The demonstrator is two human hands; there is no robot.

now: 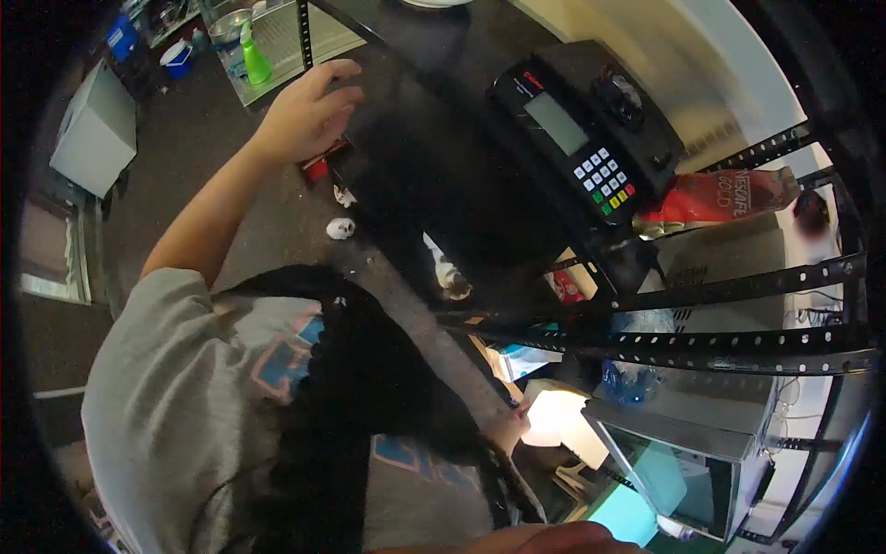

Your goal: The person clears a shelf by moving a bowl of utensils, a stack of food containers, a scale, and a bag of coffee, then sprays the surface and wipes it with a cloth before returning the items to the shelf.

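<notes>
At eleven o'clock, the left hand (309, 113) hangs open beside the black shelf (415, 166), perhaps for balance; at five, the right hand (506, 428) seems to touch a pale, bright object (559, 417) (whether gripping it, one cannot tell).

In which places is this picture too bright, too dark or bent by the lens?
Head view: the pale surface near the right hand is washed out; the frame's corners are black; the perforated rail seems bowed, likely by the lens.
</notes>
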